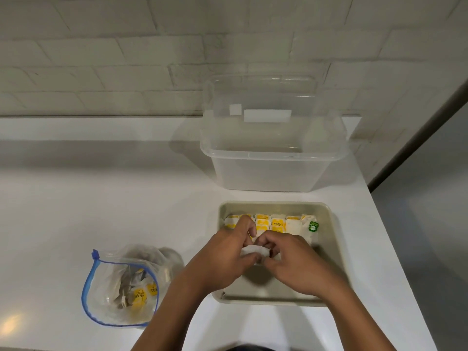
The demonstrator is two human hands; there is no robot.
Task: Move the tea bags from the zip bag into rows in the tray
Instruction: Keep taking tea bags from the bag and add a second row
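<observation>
Pinching one white tea bag (254, 251) betw. both hands, the person works over the grey tray (329, 249) at lower centre-right of frame. Left hand (222, 257) and right hand (296, 264) both have fingers curled onto the bag, clamped on it, just above the tray's middle. Rows of tea bags (276, 224) w/ yellow tags fill the tray's far end, one green tag at the right; the near half of the tray floor shows bare. Zip bag (121, 285) lies lower left, mouth open, blue-edged, more bags inside, well apart from the tray. Clear plastic tub (268, 171) stands just behind the tray's far rim. White counter (101, 198) runs wide on the left; its right edge passes near the tray.
</observation>
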